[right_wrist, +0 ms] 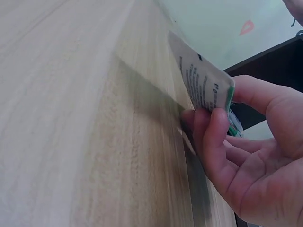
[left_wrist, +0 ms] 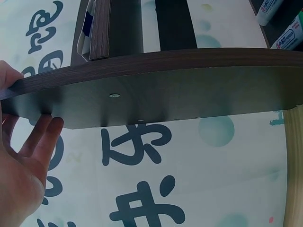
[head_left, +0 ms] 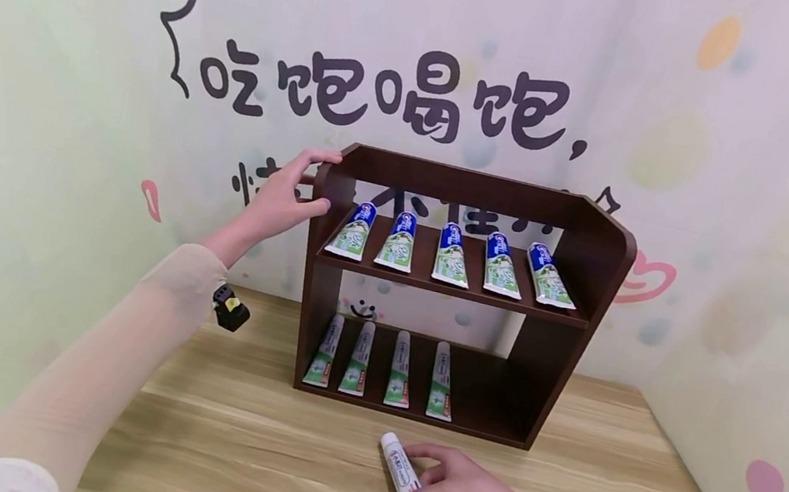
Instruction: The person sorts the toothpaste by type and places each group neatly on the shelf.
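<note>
My right hand [head_left: 462, 487] pinches a white and green toothpaste tube [head_left: 406, 483] between thumb and fingers, in front of the dark brown two-tier shelf [head_left: 459, 293]. In the right wrist view, the printed back and flat end of the held tube [right_wrist: 203, 78] show just above the wooden surface. My left hand [head_left: 285, 197] grips the shelf's upper left side. The left wrist view has its thumb at the edge of the side panel [left_wrist: 189, 90] and fingertips against the panel's outer face. Blue and green tubes [head_left: 452, 254] lie along the upper tier; several white and green tubes [head_left: 400, 369] lie below.
The shelf stands on a wooden tabletop [head_left: 223, 440], close to a patterned wall covering [head_left: 66, 107] with large dark lettering. On the lower tier, bare board [head_left: 487, 394] shows right of the tubes. A small black object [head_left: 230, 309] appears beside the left forearm.
</note>
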